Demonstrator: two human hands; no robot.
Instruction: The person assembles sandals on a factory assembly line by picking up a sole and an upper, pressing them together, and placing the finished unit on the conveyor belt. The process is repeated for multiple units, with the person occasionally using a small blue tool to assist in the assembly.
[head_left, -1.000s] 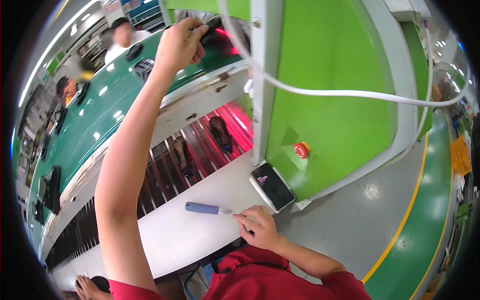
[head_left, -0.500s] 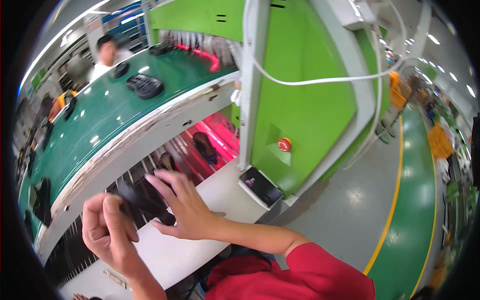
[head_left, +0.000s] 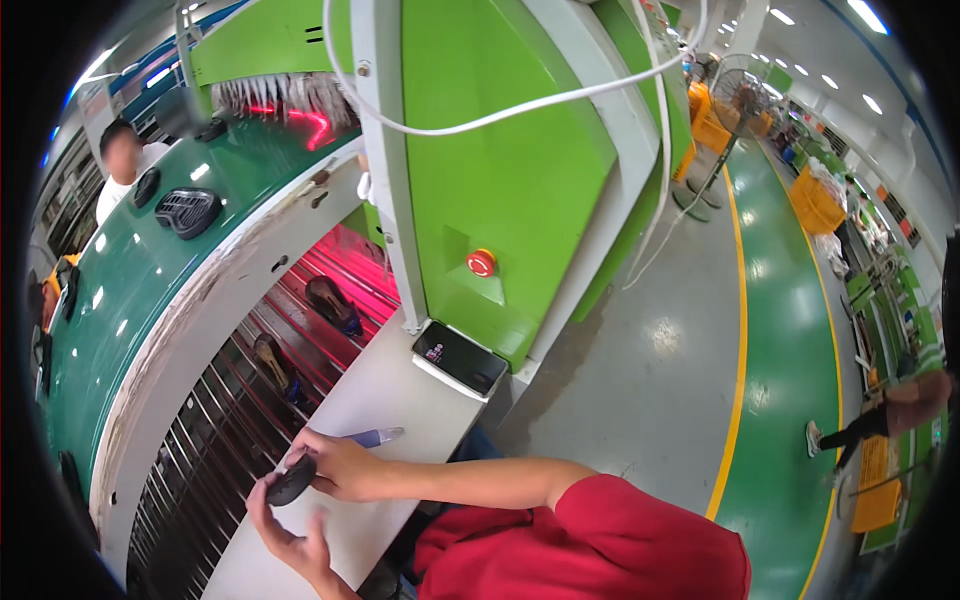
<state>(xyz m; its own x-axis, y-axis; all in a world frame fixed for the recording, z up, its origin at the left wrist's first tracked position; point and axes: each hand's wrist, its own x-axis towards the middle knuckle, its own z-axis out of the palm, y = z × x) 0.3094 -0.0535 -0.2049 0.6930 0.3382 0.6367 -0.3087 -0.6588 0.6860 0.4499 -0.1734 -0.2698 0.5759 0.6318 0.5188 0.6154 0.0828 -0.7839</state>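
Observation:
A small black shoe sole [head_left: 292, 482] is held over the white worktop, tilted, between my two hands. My right hand [head_left: 345, 470] grips its upper right end with the fingers closed around it. The fingertips of my left hand [head_left: 285, 535] press along the sole's left edge, while the thumb stands apart from it. Just beyond my right wrist, a slim tool with a blue handle [head_left: 375, 437] lies on the worktop [head_left: 345, 530]. Two dark shoe pieces, a nearer one [head_left: 272, 362] and a farther one [head_left: 333, 303], rest on the metal rollers past the worktop.
A green conveyor belt [head_left: 110, 350] carries several black soles [head_left: 188, 212]. The green machine housing [head_left: 510, 180] bears a red stop button [head_left: 481, 263]. A phone [head_left: 460, 358] lies at the worktop's far corner. One person [head_left: 125, 160] is across the belt; another [head_left: 905, 405] walks at the right.
My view has swung right. The hands have come lower and closer together, and the right hand has gone from spread fingers to gripping the sole. The blue-handled tool now shows.

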